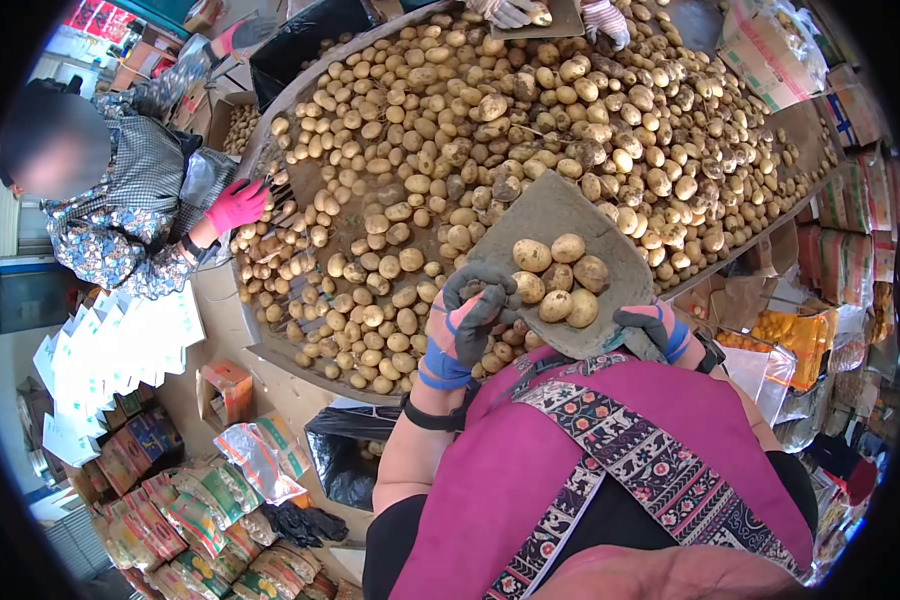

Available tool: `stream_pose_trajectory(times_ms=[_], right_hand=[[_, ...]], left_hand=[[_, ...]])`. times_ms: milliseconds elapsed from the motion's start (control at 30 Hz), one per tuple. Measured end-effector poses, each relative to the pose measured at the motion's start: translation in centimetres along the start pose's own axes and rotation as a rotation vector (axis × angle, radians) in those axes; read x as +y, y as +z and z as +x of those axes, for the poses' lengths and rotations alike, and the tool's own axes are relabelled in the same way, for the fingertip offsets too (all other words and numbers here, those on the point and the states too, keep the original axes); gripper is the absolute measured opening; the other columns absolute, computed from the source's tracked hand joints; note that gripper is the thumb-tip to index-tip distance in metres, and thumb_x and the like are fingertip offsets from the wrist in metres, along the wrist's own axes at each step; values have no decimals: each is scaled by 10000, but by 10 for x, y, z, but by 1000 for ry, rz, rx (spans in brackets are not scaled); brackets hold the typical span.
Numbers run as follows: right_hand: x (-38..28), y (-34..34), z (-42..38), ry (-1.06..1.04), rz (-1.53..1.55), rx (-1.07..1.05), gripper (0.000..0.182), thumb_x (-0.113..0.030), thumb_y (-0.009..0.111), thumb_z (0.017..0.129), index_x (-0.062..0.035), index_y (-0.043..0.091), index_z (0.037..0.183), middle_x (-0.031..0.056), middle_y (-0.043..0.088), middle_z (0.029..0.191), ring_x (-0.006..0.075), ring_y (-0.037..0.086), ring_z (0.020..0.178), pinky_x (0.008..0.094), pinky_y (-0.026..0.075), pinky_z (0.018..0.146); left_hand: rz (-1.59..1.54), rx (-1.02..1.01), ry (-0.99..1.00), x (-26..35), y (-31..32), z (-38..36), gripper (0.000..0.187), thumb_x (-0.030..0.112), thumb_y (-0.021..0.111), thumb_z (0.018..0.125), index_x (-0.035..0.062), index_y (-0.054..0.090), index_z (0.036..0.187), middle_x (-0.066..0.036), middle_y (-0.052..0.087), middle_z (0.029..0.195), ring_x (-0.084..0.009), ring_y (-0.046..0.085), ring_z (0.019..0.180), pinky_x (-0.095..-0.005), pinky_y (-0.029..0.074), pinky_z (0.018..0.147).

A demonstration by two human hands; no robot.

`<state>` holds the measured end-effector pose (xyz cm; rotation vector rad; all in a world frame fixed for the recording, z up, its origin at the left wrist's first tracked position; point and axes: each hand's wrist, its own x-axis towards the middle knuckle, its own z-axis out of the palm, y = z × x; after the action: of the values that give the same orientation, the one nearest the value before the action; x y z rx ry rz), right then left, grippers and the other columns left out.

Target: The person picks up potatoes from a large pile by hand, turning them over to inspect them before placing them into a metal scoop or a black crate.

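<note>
Potatoes (492,107) lie heaped across a wide table (355,215), and at its near edge a person in a magenta apron (490,440) holds a grey scoop (500,237) in front of the chest. Seven loose potatoes (560,276) sit together in the scoop's hollow, and its pointed end reaches away from the body, out over the heap.

Both arms come forward from the sides. The left hand (463,315), in a grey, pink and blue glove, is raised at the scoop's left side, its fingers bent round toward the thumb — from where I stand I cannot tell whether they pinch the rim or only lie against it. The right hand (660,330), gloved alike, is lower and at the near right corner, fingers held close together and curled on the scoop's edge, the back of the hand facing up. Dark bands (435,415) circle the wrists.

Over at the left, a co-worker in a patterned sleeve (120,245) reaches a pink-gloved hand (238,205) to the table's edge, fingers stretched toward the potatoes. At the far side, another person's striped gloves (605,22) show beside a second scoop (540,22) — its upper part is cut off. Printed cartons (205,490) are stacked at the lower left.
</note>
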<state>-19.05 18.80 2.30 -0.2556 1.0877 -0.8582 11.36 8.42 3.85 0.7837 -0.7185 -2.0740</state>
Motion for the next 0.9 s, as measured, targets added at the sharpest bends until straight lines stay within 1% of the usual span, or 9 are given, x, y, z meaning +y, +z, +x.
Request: stream_pose_trajectory(times_ms=[67,133,333,467,567,633,800,867,900], right_hand=[[1,-2,0,14,-31,11,423,-29,633,837,2,552,1252,119,659,1120,216,657,986,322,545,862],[4,-4,1,-1,-35,0,394,-24,621,843,10,568,1232,127,666,1115,220,660,986,324,544,866],[0,4,-8,-75,-254,62,338,-24,614,847,26,604,1180,135,679,1095,219,667,977,326,544,865],[-1,6,-4,-26,-181,73,338,-20,610,847,24,603,1182,133,679,1095,218,667,979,323,545,862],[1,4,-5,-1,-116,79,293,-21,611,853,25,631,1142,122,684,1088,206,667,976,314,544,859],[5,-5,-3,-41,-276,87,245,-29,619,860,23,659,1096,110,690,1079,191,667,973,304,543,855],[8,-7,-4,-145,-381,36,211,-35,626,863,17,678,1060,102,695,1070,182,667,972,297,544,853],[7,-6,-4,-191,-435,19,212,-35,627,862,14,678,1062,103,695,1070,183,668,973,297,544,853],[7,-6,-2,-130,-346,41,203,-44,627,866,12,686,1052,99,698,1059,180,667,965,302,544,849]], left_hand=[[-21,-44,-15,5,1,0,271,191,624,905,20,551,1102,-106,652,953,-171,652,839,-281,561,738],[106,319,-184,22,20,-3,320,218,590,928,-7,538,1149,-83,638,847,-131,603,706,-207,511,619],[-75,72,-64,18,1,-3,379,218,605,913,56,501,1239,-56,619,921,-141,639,780,-168,394,498],[150,161,-78,15,-7,-2,394,151,632,886,75,491,1245,-72,616,968,-163,656,848,-187,473,575],[-120,149,-42,8,-12,5,361,70,639,872,53,511,1209,-85,625,972,-175,659,875,-241,542,704],[893,-9,472,-5,-34,11,288,31,619,885,44,538,1161,-101,634,984,-191,660,921,-301,556,817],[660,48,172,25,6,-5,334,60,646,876,28,533,1189,-96,617,1009,-197,645,969,-311,547,844],[-191,157,-127,27,10,-7,420,98,679,845,29,514,1226,-78,585,1073,-201,625,1019,-316,528,886],[-192,157,-126,25,8,-8,420,98,679,845,29,514,1226,-78,585,1073,-201,625,1019,-316,528,886]])
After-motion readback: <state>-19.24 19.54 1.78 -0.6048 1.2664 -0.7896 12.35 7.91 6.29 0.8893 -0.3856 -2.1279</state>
